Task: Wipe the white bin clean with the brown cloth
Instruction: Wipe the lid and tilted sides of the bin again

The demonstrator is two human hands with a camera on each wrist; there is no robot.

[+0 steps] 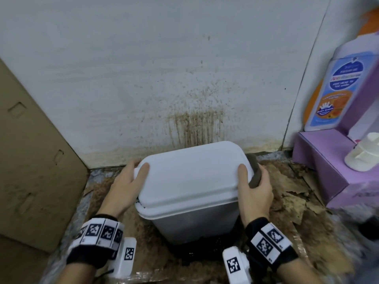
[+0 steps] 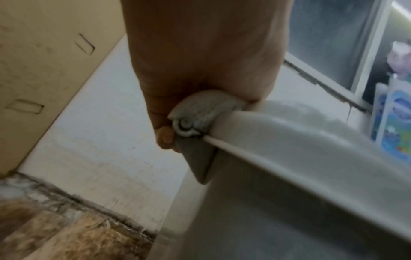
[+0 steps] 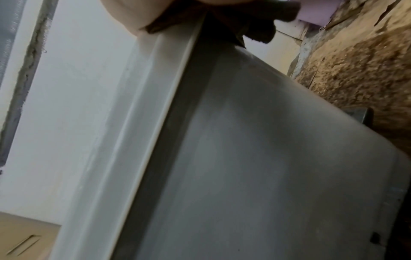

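The white bin (image 1: 190, 181) stands on the floor against a stained wall, its lid down. My left hand (image 1: 127, 181) grips the lid's left edge, thumb on top and fingers curled round the hinge corner (image 2: 200, 114). My right hand (image 1: 256, 191) holds the brown cloth (image 1: 254, 171) against the lid's right edge, thumb resting on top of the lid. In the left wrist view the left hand (image 2: 200, 61) closes over the bin's (image 2: 289, 176) rim. In the right wrist view the cloth (image 3: 251, 21) is bunched under the right hand (image 3: 133, 14) at the top of the bin's side (image 3: 266, 158).
A cardboard box (image 1: 30, 160) stands close on the left. A purple box (image 1: 332, 171) with a white cap (image 1: 363, 156) and a soap bottle (image 1: 336, 89) crowd the right. The wall (image 1: 194, 124) behind has brown streaks. Torn, dirty cardboard (image 1: 291, 193) covers the floor.
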